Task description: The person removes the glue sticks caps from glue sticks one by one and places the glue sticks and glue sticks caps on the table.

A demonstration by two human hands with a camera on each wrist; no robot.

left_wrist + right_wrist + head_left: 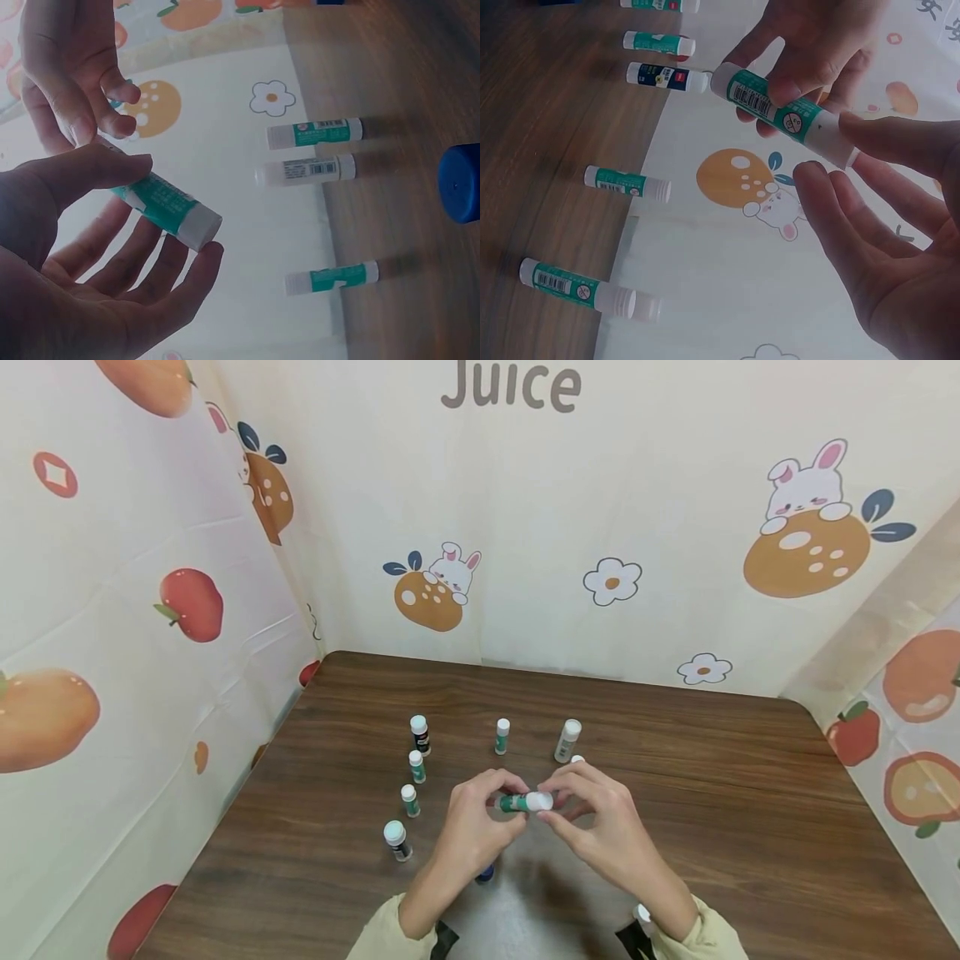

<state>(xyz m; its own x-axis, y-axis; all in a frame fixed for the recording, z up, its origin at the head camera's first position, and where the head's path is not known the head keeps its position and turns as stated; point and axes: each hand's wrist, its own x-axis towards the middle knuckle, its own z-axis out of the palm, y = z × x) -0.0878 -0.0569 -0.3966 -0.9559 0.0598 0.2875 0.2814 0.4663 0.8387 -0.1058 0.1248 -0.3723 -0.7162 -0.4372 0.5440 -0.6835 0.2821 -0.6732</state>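
Note:
A glue stick [516, 802] with a green label and white cap [538, 802] is held sideways above the table between both hands. My left hand [480, 822] grips its labelled body, thumb along one side and fingers around the other. At the cap end is my right hand [600, 810], its thumb against the cap [831, 141] and its fingers bent around that end. In the right wrist view, the right index finger [821, 199] stands slightly off the cap. The left wrist view shows the white base [199, 226] by the left fingertips.
More glue sticks stand upright on the brown table [750, 810]: a left column with dark [421, 737] and green [410, 801] ones, plus a green one [502, 737] and a greyish one [567, 742] behind. A blue object [485, 874] shows beneath the left wrist. Printed curtain [540, 527] surrounds the table.

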